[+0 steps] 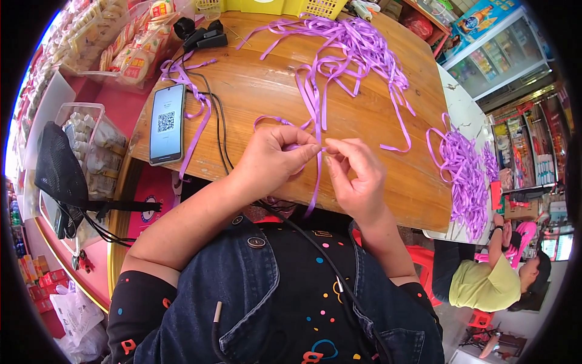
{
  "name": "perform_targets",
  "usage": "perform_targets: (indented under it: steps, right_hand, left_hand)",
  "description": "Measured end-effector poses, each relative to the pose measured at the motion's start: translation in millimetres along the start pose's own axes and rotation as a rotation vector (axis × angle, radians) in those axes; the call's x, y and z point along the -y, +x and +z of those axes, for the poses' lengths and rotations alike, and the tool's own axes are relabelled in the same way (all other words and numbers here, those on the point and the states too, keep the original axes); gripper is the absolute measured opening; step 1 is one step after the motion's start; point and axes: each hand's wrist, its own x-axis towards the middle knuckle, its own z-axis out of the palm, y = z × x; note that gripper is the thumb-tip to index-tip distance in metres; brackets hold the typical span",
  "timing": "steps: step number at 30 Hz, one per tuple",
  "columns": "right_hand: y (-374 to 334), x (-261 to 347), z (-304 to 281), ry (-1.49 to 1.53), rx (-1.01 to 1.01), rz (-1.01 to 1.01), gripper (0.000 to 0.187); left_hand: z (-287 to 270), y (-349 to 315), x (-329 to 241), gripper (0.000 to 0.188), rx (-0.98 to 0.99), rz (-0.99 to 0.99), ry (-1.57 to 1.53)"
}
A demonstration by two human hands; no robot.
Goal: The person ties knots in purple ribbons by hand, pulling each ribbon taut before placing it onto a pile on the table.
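Over the near edge of the wooden table [254, 60], my two hands meet at a purple ribbon [317, 182]. My left hand [276, 155] is closed, thumb and forefinger pinching the ribbon. From the right, my right hand [357, 173] comes up to the same spot, its thumb and fingertips drawn together at the ribbon. One ribbon end hangs down below the fingers, and loops run up the table behind them. Farther back lies a big heap of loose purple ribbons [357, 42]. The exact bit between my fingertips is partly hidden.
A phone [167, 124] showing a square code lies left, beside black cables [221, 121] and a black strapped device [203, 36]. More purple ribbons [467, 176] hang over a white marbled table [451, 91] at right. A seated person [491, 279] in yellow-green is beyond. Packaged snacks [136, 54] fill the left.
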Motion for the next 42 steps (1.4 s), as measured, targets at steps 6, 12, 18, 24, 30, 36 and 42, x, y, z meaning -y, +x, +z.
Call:
perform_targets:
  steps: [6,12,18,24,30,36,42]
  right_hand:
    - [2.3,-1.7,0.3,-0.176,-0.01,-0.175,0.023]
    - [3.6,-5.3,1.0,-0.184,-0.057,-0.275,0.015]
    - [3.3,-4.9,-2.5,-0.209,-0.051,-0.207,0.01]
    - [2.7,-11.6,-1.9,-0.166,-0.047,-0.198,0.006]
    - [2.8,-5.5,0.0,-0.127,0.032,-0.152,0.005]
    - [2.9,-2.0,0.9,-0.084,0.005,-0.134,0.016]
    - [6.4,-7.0,0.2,-0.218,-0.033,-0.331,0.027]
  left_hand:
    - [0.4,-1.2,-1.1,0.015,0.051,0.0,0.026]
    - [0.3,-0.1,2.9,0.015,0.074,0.034,0.032]
    - [1.5,-0.9,6.0,0.014,0.05,0.057,0.066]
    - [1.4,-2.9,-1.6,0.015,0.048,-0.056,0.006]
    - [-0.6,0.4,-1.9,0.016,0.031,-0.11,-0.043]
    - [-1.8,-0.4,-12.3,0.015,0.036,-0.238,-0.188]
    - [-2.4,-1.4,-16.4,0.017,0.065,-0.321,-0.254]
